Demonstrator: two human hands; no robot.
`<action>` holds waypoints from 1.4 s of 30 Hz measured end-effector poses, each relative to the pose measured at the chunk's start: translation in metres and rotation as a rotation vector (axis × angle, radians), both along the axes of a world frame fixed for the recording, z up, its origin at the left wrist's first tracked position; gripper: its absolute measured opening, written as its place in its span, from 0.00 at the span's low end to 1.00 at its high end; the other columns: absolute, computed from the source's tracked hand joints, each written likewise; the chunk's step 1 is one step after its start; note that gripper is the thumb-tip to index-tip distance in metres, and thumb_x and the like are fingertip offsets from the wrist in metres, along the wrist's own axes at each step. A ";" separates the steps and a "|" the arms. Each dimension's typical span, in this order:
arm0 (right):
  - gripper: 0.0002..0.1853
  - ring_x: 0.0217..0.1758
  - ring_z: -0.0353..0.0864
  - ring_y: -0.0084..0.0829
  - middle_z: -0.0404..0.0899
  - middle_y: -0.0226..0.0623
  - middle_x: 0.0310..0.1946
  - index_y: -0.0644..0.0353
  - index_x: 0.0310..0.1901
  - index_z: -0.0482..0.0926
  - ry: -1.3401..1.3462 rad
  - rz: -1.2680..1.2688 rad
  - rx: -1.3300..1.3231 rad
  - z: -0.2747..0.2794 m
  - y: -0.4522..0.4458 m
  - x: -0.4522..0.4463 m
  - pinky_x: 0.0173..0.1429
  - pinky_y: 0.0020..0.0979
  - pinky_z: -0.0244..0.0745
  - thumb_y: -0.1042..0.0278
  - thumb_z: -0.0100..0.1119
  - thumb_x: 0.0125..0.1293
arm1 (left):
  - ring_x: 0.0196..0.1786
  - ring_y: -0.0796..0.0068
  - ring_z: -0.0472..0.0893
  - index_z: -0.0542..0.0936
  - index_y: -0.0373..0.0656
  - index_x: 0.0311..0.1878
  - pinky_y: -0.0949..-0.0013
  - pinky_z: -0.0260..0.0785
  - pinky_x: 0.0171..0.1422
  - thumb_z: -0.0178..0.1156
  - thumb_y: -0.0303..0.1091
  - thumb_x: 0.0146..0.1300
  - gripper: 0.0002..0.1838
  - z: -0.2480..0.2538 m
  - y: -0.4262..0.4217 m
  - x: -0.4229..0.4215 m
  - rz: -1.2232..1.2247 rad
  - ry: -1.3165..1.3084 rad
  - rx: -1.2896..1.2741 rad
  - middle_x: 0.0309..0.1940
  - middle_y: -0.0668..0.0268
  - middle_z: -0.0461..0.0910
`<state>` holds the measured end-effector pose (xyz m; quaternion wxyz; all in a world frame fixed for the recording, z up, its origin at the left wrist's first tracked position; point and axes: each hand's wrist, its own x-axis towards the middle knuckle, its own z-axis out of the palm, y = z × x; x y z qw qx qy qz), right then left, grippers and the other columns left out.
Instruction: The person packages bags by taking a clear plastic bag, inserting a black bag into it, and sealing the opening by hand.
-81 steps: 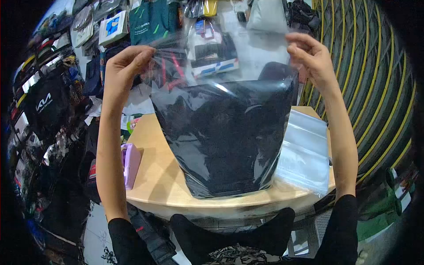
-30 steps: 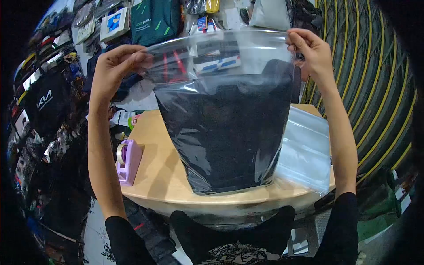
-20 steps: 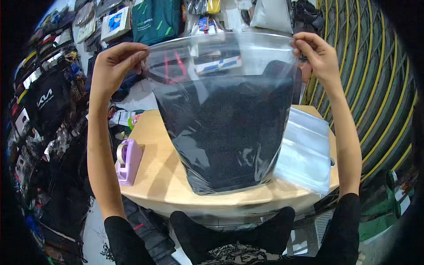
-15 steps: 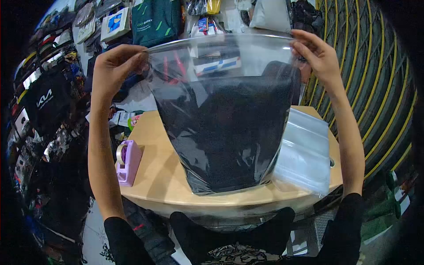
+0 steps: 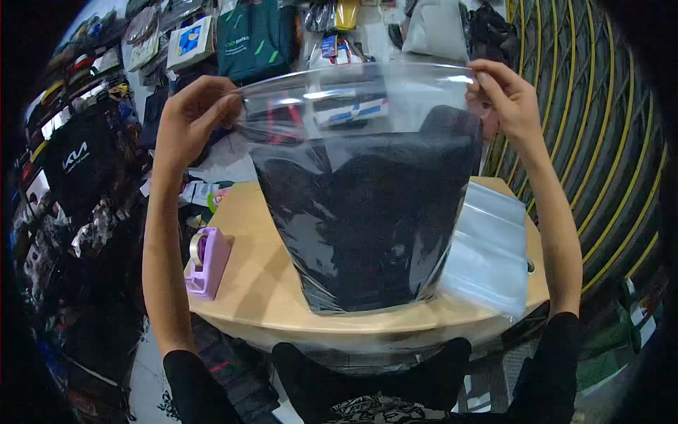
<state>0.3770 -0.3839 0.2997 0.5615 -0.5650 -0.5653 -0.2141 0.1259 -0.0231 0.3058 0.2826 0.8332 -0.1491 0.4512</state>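
Observation:
A clear plastic bag [image 5: 417, 88] is stretched upright between my two hands, its upper edge pulled wide. Folded black fabric [image 5: 367, 219] fills the lower part of the bag, which stands on the wooden table [image 5: 247, 283]. My left hand [image 5: 201, 113] pinches the upper left corner of the plastic. At the upper right corner, my right hand [image 5: 505, 95] grips the same edge between thumb and fingers. The exact kind of black item cannot be made out through the plastic.
To the right lies a stack of clear plastic bags [image 5: 487, 247]. A purple tape dispenser [image 5: 208, 261] stands at the table's left edge. Packed goods and a dark green bag [image 5: 254, 42] hang on the far wall. A folding metal gate [image 5: 586, 127] is at the right.
Both hands have come slightly lower, and the plastic's upper edge has dropped with them. The black fabric remains inside, and both grips stay closed.

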 end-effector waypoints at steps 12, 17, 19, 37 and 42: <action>0.15 0.35 0.79 0.22 0.81 0.34 0.32 0.65 0.54 0.78 -0.073 -0.128 -0.153 0.002 -0.011 -0.011 0.42 0.25 0.76 0.68 0.59 0.69 | 0.30 0.83 0.77 0.79 0.35 0.42 0.77 0.68 0.34 0.62 0.31 0.67 0.08 0.003 0.003 0.010 -0.028 0.062 -0.065 0.30 0.68 0.80; 0.18 0.40 0.83 0.25 0.83 0.38 0.36 0.66 0.55 0.78 0.068 0.024 -0.151 0.010 -0.015 -0.002 0.45 0.27 0.79 0.68 0.62 0.66 | 0.31 0.83 0.78 0.80 0.34 0.43 0.77 0.71 0.36 0.60 0.29 0.67 0.07 0.006 0.003 0.007 0.007 0.031 -0.003 0.29 0.68 0.82; 0.16 0.41 0.83 0.26 0.83 0.38 0.37 0.67 0.54 0.79 0.058 0.018 -0.167 0.012 -0.017 0.001 0.46 0.27 0.80 0.69 0.62 0.66 | 0.31 0.84 0.78 0.81 0.35 0.42 0.78 0.71 0.36 0.61 0.29 0.67 0.07 0.007 0.003 0.004 -0.018 0.033 -0.013 0.30 0.68 0.82; 0.23 0.44 0.83 0.37 0.80 0.43 0.46 0.57 0.48 0.82 -0.971 -0.448 -0.089 -0.009 -0.032 -0.008 0.47 0.29 0.82 0.91 0.60 0.51 | 0.41 0.58 0.83 0.76 0.41 0.48 0.64 0.76 0.42 0.63 0.22 0.53 0.17 -0.014 -0.005 -0.007 0.459 -0.383 1.009 0.45 0.54 0.81; 0.26 0.46 0.83 0.38 0.80 0.42 0.47 0.53 0.50 0.82 -1.047 -0.500 -0.126 -0.006 -0.042 -0.013 0.48 0.31 0.82 0.90 0.62 0.49 | 0.43 0.60 0.85 0.76 0.42 0.48 0.70 0.78 0.45 0.63 0.16 0.56 0.16 -0.022 -0.007 -0.013 0.386 -0.382 0.860 0.45 0.55 0.84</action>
